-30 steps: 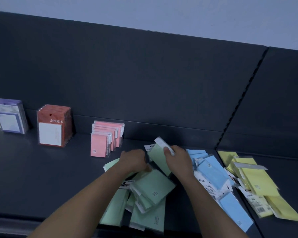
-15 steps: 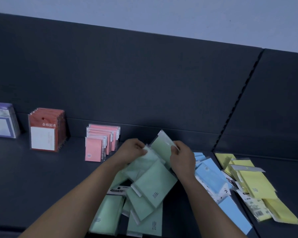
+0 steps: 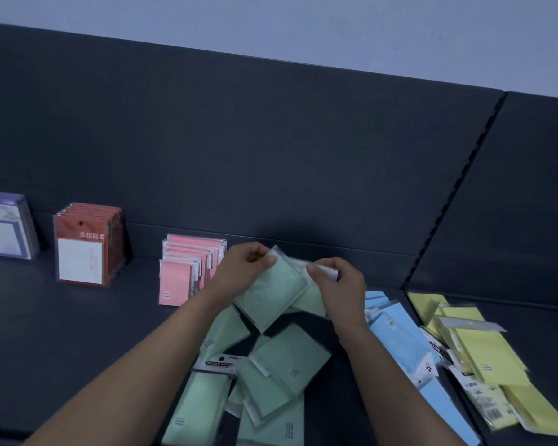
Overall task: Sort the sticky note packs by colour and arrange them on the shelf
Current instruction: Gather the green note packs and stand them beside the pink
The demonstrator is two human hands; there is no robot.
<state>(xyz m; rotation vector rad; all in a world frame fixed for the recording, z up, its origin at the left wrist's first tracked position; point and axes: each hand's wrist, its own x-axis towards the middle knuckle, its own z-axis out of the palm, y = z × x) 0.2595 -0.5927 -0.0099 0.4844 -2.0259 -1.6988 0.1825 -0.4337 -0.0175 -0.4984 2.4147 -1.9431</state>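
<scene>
Both of my hands hold a small stack of green sticky note packs (image 3: 271, 291) above the shelf. My left hand (image 3: 245, 268) grips its upper left corner and my right hand (image 3: 332, 281) pinches its upper right edge. Below them lies a loose heap of green packs (image 3: 271, 381). Blue packs (image 3: 400, 336) lie scattered to the right of the heap, and yellow packs (image 3: 484, 358) lie further right. A row of pink packs (image 3: 187, 272) stands upright just left of my left hand.
Red packs (image 3: 87, 243) and purple packs (image 3: 4, 226) stand upright further left on the dark shelf (image 3: 62, 333). The shelf's back panel (image 3: 271, 156) rises behind everything. A notched upright (image 3: 448, 201) divides it from the right section.
My hands have lifted and brought together green packs from the heap, now holding them as one stack higher and nearer the pink row. The view has shifted slightly.
</scene>
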